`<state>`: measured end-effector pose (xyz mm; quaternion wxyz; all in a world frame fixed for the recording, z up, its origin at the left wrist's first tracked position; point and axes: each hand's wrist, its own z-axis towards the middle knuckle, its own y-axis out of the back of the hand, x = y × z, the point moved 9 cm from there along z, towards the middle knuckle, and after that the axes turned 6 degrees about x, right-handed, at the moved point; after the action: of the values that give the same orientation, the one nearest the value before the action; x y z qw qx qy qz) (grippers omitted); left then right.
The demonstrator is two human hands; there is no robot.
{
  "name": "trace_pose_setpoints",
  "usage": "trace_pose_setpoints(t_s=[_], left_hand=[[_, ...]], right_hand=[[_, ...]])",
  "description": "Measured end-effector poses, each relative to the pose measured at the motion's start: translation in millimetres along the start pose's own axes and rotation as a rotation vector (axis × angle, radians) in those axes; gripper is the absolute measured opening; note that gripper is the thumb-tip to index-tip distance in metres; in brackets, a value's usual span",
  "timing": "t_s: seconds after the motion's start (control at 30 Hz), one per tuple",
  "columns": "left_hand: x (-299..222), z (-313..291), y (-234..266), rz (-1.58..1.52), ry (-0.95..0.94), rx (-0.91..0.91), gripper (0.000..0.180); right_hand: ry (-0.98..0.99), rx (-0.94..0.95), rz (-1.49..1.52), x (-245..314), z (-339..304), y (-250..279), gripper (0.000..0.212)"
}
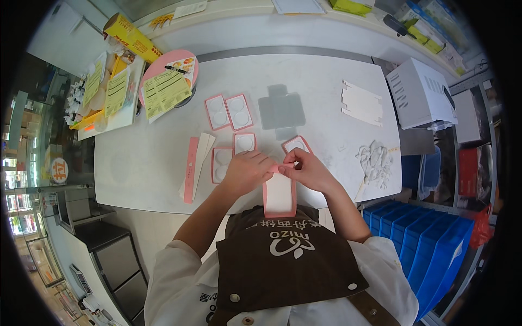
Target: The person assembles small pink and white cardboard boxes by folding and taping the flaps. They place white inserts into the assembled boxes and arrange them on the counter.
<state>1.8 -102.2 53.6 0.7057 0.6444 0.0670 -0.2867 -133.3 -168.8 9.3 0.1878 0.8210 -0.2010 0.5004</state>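
Wearing a white shirt (191, 280) with loose sleeves (166, 266) and dark lettering (206, 299) at the left. Layering a dark brown apron (288, 277) over it, bearing a white leafy emblem (298, 252) and white lettering (278, 235). Showing round, pale snaps (235, 298) by its corners, plus brown straps (363, 302) with metal studs (373, 312).

Pink box (280, 198) — white inside, brown apron (288, 280)

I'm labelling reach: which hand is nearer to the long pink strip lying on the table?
Left. The left hand is to the right of the long pink strip; the right hand is farther right, on the far side of the left hand.
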Motion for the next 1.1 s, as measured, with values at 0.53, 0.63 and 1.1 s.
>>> trace_pose_setpoints(t_s=[0.53,0.63,1.1], left_hand=[[15,-21,-44,-0.818,0.502,-0.163,0.020],[21,-26,-53,-0.897,0.634,-0.122,0.021],[27,-24,-63,-1.003,0.643,-0.361,0.020]], right_hand=[[0.317,-0.374,-0.802,33,-2,-12,0.022],[0.395,-0.416,-0.823,35,-4,-15,0.024],[0.057,-0.132,0.461,-50,23,-15,0.018]])
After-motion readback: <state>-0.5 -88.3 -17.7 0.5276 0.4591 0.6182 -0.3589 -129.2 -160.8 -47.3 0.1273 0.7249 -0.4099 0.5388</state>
